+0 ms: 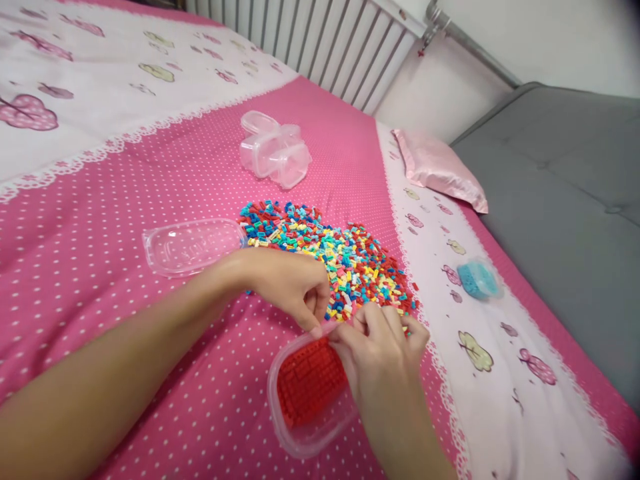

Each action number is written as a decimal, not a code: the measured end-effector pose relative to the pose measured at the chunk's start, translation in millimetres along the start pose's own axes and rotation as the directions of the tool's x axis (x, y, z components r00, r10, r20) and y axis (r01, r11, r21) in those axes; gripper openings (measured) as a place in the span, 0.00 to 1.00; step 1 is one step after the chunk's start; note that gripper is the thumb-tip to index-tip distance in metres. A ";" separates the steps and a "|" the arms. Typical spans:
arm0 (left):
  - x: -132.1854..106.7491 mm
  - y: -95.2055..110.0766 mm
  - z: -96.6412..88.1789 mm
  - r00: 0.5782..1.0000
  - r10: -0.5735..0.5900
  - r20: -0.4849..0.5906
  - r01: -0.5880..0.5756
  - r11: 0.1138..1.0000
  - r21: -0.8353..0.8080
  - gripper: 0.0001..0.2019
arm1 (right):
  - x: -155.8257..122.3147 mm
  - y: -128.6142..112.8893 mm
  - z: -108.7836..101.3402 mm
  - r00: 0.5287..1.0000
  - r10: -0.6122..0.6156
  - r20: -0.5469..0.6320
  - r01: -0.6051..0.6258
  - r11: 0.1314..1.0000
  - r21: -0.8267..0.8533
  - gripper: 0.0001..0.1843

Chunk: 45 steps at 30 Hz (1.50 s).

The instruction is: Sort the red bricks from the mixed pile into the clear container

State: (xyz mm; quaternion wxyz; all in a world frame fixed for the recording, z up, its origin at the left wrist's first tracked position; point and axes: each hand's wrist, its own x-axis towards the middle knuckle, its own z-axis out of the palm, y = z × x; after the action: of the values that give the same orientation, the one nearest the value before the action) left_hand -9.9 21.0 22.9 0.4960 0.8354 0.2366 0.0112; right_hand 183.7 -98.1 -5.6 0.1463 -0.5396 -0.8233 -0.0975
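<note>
A heap of small plastic bricks (pixel 330 250) in red, blue, yellow and teal lies on the pink dotted bedsheet (pixel 150 193). In front of it stands a clear tub (pixel 295 437) filled with red bricks (pixel 307 383). My left hand (pixel 290 283) hovers at the heap's near edge, its fingers pinched together just above the tub's far rim. My right hand (pixel 377 343) is beside it, fingers curled over the tub's far right corner. Whatever the fingertips pinch is too small to make out.
A clear lid (pixel 193 245) lies left of the heap. Several empty clear tubs (pixel 275 150) are stacked farther back. A small tub of light blue bricks (pixel 479 279) sits at the right, near a pink pillow (pixel 437 167). Grey couch (pixel 565 200) right, radiator (pixel 330 40) behind.
</note>
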 end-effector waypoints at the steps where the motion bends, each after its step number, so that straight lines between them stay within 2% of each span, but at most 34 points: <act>1: 0.7 -0.2 0.8 1.000 0.004 0.005 -0.004 1.000 -0.008 0.07 | 0.1 -0.3 0.7 1.000 0.003 -0.006 -0.003 1.000 -0.010 0.09; 5: 2.6 0.3 2.2 0.999 0.030 0.021 -0.030 0.999 -0.017 0.07 | 0.3 -2.8 1.6 0.999 0.029 -0.027 -0.030 0.999 -0.025 0.08; 12: 3.2 2.0 1.9 0.998 -0.013 0.068 0.008 0.997 0.077 0.02 | 1.4 -7.3 0.9 0.997 0.076 -0.003 -0.076 0.996 -0.053 0.09; 17: 2.4 2.6 1.5 0.998 -0.012 0.066 0.007 0.998 0.065 0.03 | -0.8 -4.3 -1.2 0.999 0.051 0.002 -0.050 0.998 -0.024 0.06; 24: 1.2 0.6 0.6 0.998 0.004 0.055 -0.008 0.997 0.079 0.02 | -5.6 -0.5 -4.4 0.999 0.025 0.021 -0.023 0.998 -0.064 0.13; 28: 3.2 1.2 1.7 0.997 0.000 0.073 -0.007 0.996 0.094 0.02 | -3.3 -2.6 -1.5 0.998 0.040 -0.042 -0.041 0.998 -0.037 0.19; 30: 2.8 2.5 0.8 0.996 -0.013 0.087 0.004 0.995 0.096 0.03 | -3.2 -0.3 -5.0 0.994 0.059 -0.089 -0.059 0.998 0.004 0.22; 32: -0.6 2.3 -3.3 0.996 -0.022 0.081 0.015 0.996 0.083 0.06 | -4.9 6.0 -13.2 0.994 0.073 -0.082 -0.069 0.996 0.048 0.21; 34: -7.8 -1.7 -11.6 0.999 -0.016 0.032 0.013 0.997 0.076 0.09 | -8.1 15.8 -24.3 0.997 0.073 -0.021 -0.071 0.994 0.085 0.15; 36: -17.1 -10.7 -23.0 0.994 -0.014 -0.105 0.028 0.991 0.134 0.12 | -12.1 27.3 -34.2 0.998 0.050 0.043 -0.055 0.991 0.118 0.09; 38: -26.2 -22.9 -34.2 0.940 -0.049 -0.338 0.147 0.951 0.271 0.10 | -16.0 37.8 -38.5 0.996 0.041 0.077 -0.053 0.985 0.162 0.08; 40: -33.4 -34.5 -41.9 0.861 -0.109 -0.497 0.325 0.869 0.374 0.06 | -18.9 44.7 -35.1 0.995 0.075 0.073 -0.091 0.966 0.243 0.10; 41: -36.0 -38.9 -43.9 0.836 -0.130 -0.534 0.381 0.837 0.393 0.05 | -19.8 46.3 -30.8 0.993 0.103 0.061 -0.116 0.951 0.286 0.11; 42: -37.7 -42.0 -44.7 0.828 -0.141 -0.543 0.407 0.817 0.409 0.04 | -20.3 46.7 -25.6 0.989 0.140 0.041 -0.145 0.935 0.323 0.12; 45: -36.6 -42.2 -41.9 0.844 -0.132 -0.520 0.404 0.794 0.455 0.05 | -19.5 44.3 -10.1 0.980 0.198 0.011 -0.185 0.894 0.409 0.13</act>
State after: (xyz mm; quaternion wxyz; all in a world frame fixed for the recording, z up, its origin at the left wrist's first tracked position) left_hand -69.2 57.4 16.9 0.1609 0.8703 0.4604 0.0691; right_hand 233.1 -100.4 -2.8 0.2769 -0.5741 -0.7661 0.0830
